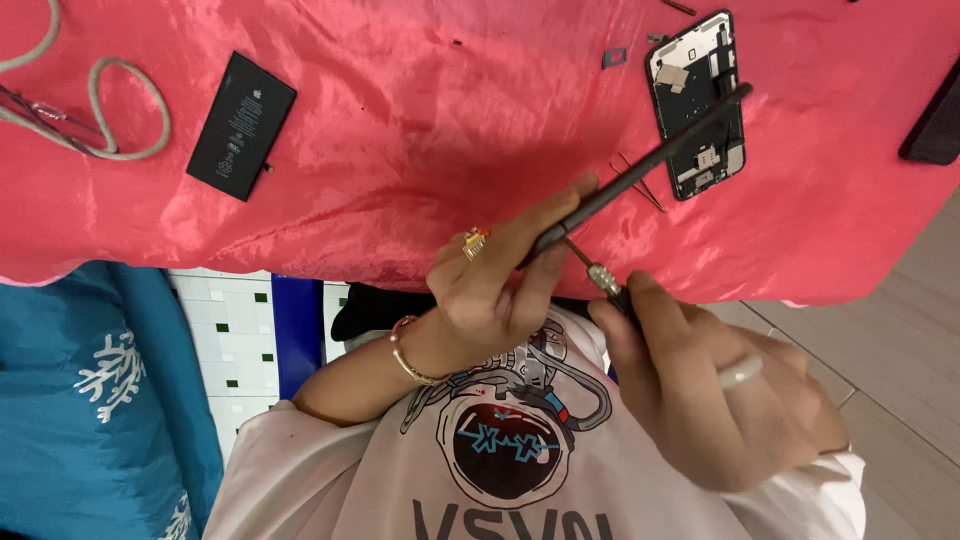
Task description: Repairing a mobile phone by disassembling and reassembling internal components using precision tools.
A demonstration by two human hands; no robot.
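My left hand, with a ring and a bracelet, grips the lower end of a thin dark phone panel. The panel is seen edge-on and slants up to the right over the red cloth. My right hand, also ringed, holds a small screwdriver with a knurled metal collar. Its tip touches the panel close to my left fingers. An opened phone body lies on the cloth behind the panel's upper end.
A black flat battery lies at the left of the cloth, beside a looped grey cable. Thin tweezers and a small dark part lie near the phone body. A dark object sits at the right edge. Blue patterned fabric hangs lower left.
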